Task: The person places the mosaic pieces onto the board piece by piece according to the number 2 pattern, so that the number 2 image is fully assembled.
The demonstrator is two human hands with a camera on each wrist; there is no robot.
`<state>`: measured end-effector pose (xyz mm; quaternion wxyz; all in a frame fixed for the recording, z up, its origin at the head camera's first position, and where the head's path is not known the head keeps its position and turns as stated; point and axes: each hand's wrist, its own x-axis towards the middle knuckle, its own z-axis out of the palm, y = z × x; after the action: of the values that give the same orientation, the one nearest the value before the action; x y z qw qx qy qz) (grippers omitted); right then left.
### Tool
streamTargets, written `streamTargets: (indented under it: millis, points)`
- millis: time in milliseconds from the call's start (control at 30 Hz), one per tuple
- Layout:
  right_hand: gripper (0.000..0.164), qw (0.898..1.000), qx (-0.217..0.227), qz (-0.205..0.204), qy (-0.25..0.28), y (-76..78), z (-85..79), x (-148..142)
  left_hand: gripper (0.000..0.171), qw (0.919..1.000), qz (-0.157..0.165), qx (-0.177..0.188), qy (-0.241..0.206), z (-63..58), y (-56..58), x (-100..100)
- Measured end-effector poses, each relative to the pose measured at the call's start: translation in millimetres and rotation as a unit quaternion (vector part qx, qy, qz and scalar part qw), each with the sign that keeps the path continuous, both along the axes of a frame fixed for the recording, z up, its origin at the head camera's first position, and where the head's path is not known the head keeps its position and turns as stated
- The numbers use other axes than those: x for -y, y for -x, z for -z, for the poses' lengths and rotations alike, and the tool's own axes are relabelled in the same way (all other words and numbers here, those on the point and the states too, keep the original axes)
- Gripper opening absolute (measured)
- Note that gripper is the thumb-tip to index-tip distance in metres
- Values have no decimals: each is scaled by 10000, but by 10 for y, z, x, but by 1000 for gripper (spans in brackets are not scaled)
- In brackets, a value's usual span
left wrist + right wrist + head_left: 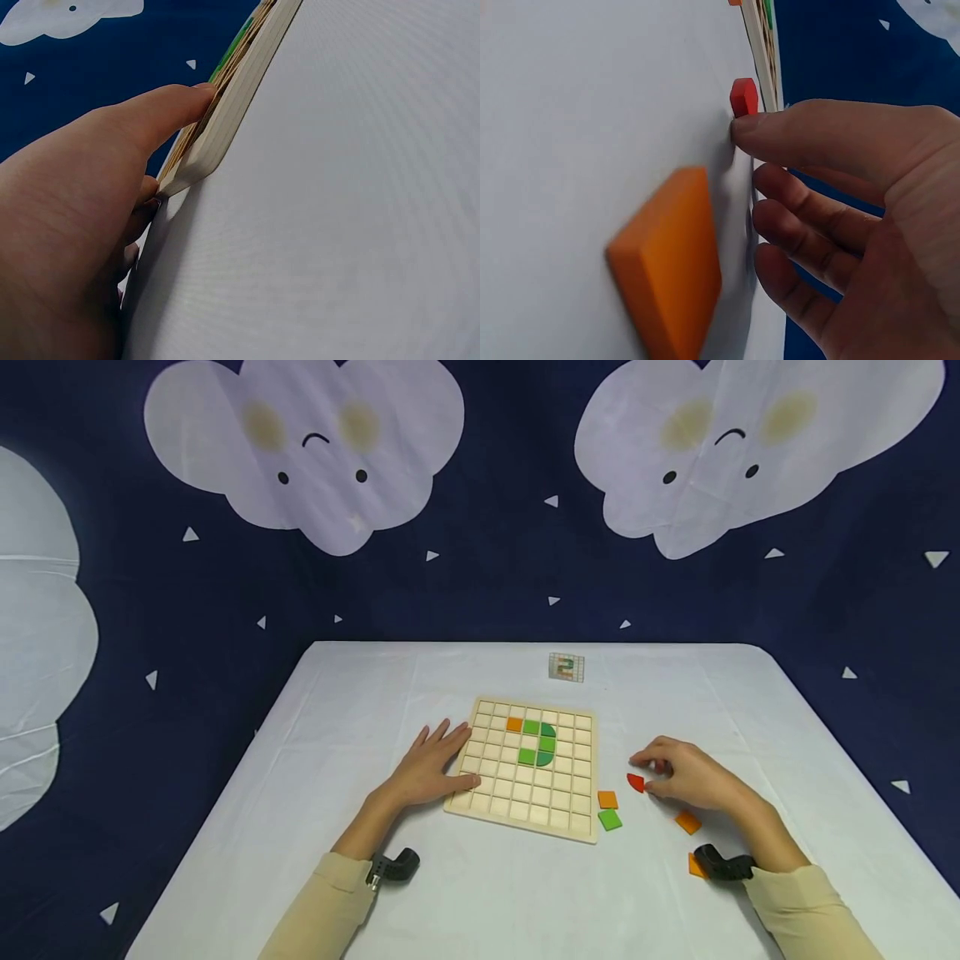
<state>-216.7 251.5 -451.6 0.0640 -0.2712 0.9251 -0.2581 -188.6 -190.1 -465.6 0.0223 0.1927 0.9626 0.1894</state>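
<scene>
My left hand [427, 772] rests at the left edge of a wooden grid board [487, 810], fingers spread along the side and thumb lying over the front-left squares. On the board sit an orange square tile [513, 725], several green square tiles [547, 744] and two dark green quarter-round tiles [545, 759]. To the right of the board, the thumb of my right hand [690, 772] touches a red quarter-round tile [635, 782] lying on the table. The index fingertip stands apart from the tile, just beyond it. In the right wrist view the other fingers are loosely bent.
A small pattern card [566, 667] lies behind the board on the white table [360, 710]. By the board's right edge are a loose orange tile [607, 799] and a green tile [610, 819]. Orange tiles [687, 822] also lie near the right forearm.
</scene>
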Motion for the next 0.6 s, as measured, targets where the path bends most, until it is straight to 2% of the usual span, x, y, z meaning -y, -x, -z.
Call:
streamTargets:
  millis: [367,600]
  points:
    - [36,9997,22,-230,32,28,14,172,91,10000,-23,56,1,-25,-13,-6]
    - [27,9996,-136,-236,107,37,24,270,91,10000,12,16,13,-29,-8,-4]
